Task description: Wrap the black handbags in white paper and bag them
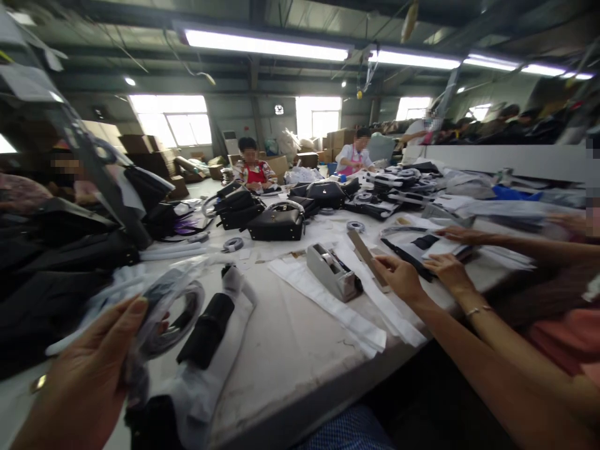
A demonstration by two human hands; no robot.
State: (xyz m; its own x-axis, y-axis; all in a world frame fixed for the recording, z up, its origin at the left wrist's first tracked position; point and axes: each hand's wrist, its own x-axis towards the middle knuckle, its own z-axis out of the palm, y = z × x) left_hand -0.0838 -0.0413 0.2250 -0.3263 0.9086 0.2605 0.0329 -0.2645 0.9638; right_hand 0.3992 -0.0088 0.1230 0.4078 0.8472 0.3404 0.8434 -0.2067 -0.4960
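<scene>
My left hand [89, 369], at the lower left, is closed on a coiled strap [192, 312] wrapped in clear plastic. Beside the coil lies a black piece [206, 331] partly covered in white tissue wrap; whether it joins the strap I cannot tell. My right hand [398, 278] reaches over the table and pinches a flat grey-brown strip [365, 256] between thumb and fingers. Just left of this strip stands a grey tape dispenser [330, 272]. White paper strips [328, 306] lie under and around the dispenser.
On the right, a co-worker's hands [450, 275] handle a black piece with white paper. Black handbags [276, 222] stand mid-table, with a small wrapped coil [233, 244] nearby. Dark bags [60, 262] pile up at left, near a slanted metal post [100, 169]. Other people sit across the table.
</scene>
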